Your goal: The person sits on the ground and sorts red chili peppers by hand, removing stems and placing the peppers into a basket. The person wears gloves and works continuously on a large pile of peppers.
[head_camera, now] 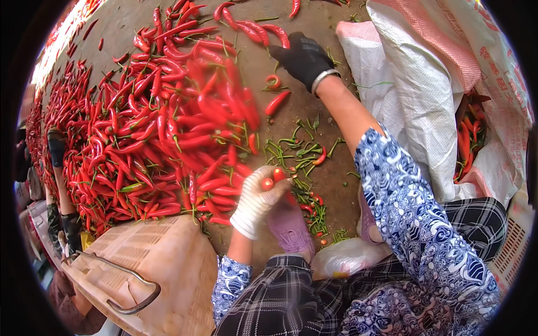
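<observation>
My left hand (258, 197), in a white knit glove, is closed around a couple of red chili peppers (267, 183), their cut ends facing up. My right hand (304, 61), in a black glove with a metal bangle at the wrist, reaches to the far side. Its fingertips are at the stem end of a red chili (277, 35) on the ground; whether they grip it I cannot tell. A large pile of red chilies (143, 126) spreads to the left of both hands, partly blurred near the middle. Green stems (298, 151) lie scattered between the hands.
A plastic crate (168, 260) with a metal handle stands at the lower left. White woven sacks (403, 84) are on the right, one holding chilies (468, 134). A clear plastic bag (351, 258) lies by my purple shoes (292, 231). Other people's limbs show at the far left.
</observation>
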The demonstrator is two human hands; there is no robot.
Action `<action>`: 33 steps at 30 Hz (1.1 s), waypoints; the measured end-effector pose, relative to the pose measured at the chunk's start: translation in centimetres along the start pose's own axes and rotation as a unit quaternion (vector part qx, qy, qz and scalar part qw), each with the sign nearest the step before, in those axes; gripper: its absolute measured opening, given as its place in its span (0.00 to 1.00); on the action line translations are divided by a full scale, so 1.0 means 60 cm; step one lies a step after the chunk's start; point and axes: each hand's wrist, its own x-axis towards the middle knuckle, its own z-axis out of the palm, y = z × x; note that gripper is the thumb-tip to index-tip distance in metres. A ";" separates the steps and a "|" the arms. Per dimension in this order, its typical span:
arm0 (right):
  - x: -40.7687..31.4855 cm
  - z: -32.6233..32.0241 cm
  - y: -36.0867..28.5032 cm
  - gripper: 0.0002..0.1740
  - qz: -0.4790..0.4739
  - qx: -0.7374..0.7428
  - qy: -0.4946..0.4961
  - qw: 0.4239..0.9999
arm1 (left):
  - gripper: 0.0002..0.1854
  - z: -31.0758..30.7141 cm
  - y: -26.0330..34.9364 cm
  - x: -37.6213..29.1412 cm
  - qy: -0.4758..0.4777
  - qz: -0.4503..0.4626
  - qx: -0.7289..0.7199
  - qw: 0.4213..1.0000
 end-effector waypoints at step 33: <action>-0.172 0.034 0.005 0.05 -0.306 -0.214 -0.005 0.928 | 0.13 -0.025 0.010 0.021 0.198 0.132 0.082 0.968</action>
